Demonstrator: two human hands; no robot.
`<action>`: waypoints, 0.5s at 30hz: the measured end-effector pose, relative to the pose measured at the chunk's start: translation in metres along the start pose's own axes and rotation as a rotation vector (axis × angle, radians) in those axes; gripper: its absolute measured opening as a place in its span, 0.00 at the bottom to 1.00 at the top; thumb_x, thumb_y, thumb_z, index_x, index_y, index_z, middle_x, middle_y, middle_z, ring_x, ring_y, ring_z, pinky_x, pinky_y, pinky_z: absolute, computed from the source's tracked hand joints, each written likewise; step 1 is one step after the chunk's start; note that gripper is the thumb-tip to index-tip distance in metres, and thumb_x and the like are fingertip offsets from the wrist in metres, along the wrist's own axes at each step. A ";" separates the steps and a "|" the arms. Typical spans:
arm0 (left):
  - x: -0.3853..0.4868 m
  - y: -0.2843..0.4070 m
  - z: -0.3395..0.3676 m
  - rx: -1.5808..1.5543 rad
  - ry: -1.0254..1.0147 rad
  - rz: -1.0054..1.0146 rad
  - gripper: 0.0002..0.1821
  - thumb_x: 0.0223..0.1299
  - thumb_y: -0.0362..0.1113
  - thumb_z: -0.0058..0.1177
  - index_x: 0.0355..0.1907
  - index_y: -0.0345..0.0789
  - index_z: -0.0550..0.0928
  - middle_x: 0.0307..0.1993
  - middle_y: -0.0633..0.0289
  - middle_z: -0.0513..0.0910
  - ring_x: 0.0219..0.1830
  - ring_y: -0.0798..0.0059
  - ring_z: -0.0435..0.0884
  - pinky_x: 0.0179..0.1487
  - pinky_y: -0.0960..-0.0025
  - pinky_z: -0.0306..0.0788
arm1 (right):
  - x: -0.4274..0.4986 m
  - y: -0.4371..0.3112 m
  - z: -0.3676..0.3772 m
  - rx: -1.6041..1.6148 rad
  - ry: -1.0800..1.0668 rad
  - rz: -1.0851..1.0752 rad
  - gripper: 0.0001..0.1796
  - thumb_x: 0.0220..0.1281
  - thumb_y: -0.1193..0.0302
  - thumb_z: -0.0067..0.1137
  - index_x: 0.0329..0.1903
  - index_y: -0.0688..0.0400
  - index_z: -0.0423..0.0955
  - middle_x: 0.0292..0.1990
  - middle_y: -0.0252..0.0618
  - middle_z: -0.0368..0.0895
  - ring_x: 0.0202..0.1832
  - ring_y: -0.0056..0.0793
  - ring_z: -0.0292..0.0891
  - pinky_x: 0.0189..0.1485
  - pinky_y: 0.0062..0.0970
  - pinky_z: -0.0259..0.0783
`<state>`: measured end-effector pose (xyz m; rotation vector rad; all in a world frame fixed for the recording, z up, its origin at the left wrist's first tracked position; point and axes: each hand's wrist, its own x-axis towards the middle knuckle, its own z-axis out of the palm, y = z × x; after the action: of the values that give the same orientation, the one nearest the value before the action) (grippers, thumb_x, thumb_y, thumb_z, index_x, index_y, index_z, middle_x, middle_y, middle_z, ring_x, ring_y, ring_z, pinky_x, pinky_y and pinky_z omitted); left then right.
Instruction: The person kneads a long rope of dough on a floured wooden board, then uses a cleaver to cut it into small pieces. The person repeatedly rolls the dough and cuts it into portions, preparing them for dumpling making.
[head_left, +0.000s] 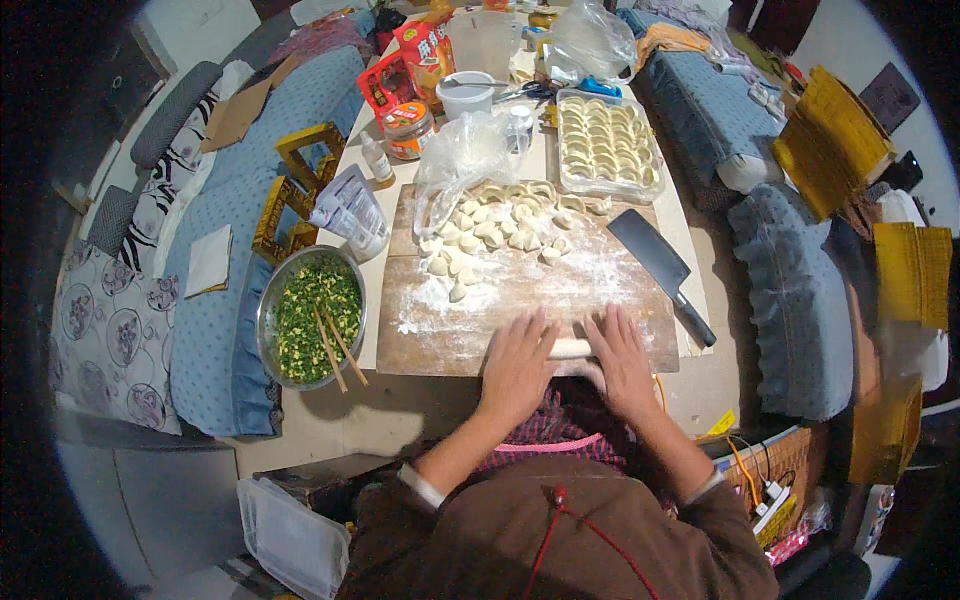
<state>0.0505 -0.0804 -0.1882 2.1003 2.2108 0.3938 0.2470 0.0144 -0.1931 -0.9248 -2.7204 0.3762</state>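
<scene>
My left hand (519, 364) and my right hand (619, 360) lie palm down, fingers extended, at the near edge of a floured wooden board (420, 337). A pale roll of dough (571, 349) shows between them; its ends are hidden beneath my hands. Farther up the board are several small pieces of dough (491, 236) dusted with flour. A cleaver (651, 251) lies across the board's right side, its handle towards me. Left of the board, a metal bowl (262, 330) holds chopped greens with yellow bits, and a pair of wooden chopsticks (330, 349) rests in it.
Behind the board's right side stands a clear plastic tray (658, 180) of crescent dumplings. A crumpled plastic bag (469, 154), a jar with an orange lid (409, 135), a small bottle (377, 161), a white pouch (352, 210) and scissors (536, 90) lie around the far side. Blue-covered seats flank the table.
</scene>
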 end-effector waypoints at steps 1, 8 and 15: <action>-0.012 0.002 0.004 -0.016 0.060 0.023 0.33 0.67 0.47 0.57 0.72 0.36 0.72 0.74 0.51 0.68 0.75 0.52 0.63 0.78 0.50 0.53 | -0.014 -0.004 0.001 0.015 0.015 0.019 0.43 0.67 0.52 0.55 0.80 0.56 0.57 0.80 0.64 0.48 0.82 0.64 0.43 0.82 0.55 0.41; 0.050 -0.021 0.016 0.058 0.202 -0.047 0.32 0.72 0.48 0.52 0.74 0.37 0.71 0.77 0.49 0.65 0.79 0.52 0.59 0.81 0.47 0.49 | 0.087 0.034 0.020 -0.212 0.203 0.078 0.40 0.75 0.50 0.50 0.80 0.59 0.55 0.80 0.62 0.50 0.81 0.60 0.45 0.82 0.53 0.43; 0.008 -0.042 0.022 -0.391 0.312 -0.178 0.30 0.75 0.39 0.48 0.77 0.36 0.66 0.79 0.43 0.60 0.82 0.47 0.51 0.83 0.45 0.42 | 0.051 0.022 0.015 -0.222 0.032 -0.067 0.45 0.69 0.51 0.57 0.82 0.56 0.52 0.81 0.58 0.49 0.82 0.57 0.45 0.82 0.56 0.41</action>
<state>0.0141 -0.0710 -0.2185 1.7185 2.2158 1.1011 0.2159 0.0608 -0.2066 -0.8811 -2.7955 0.0457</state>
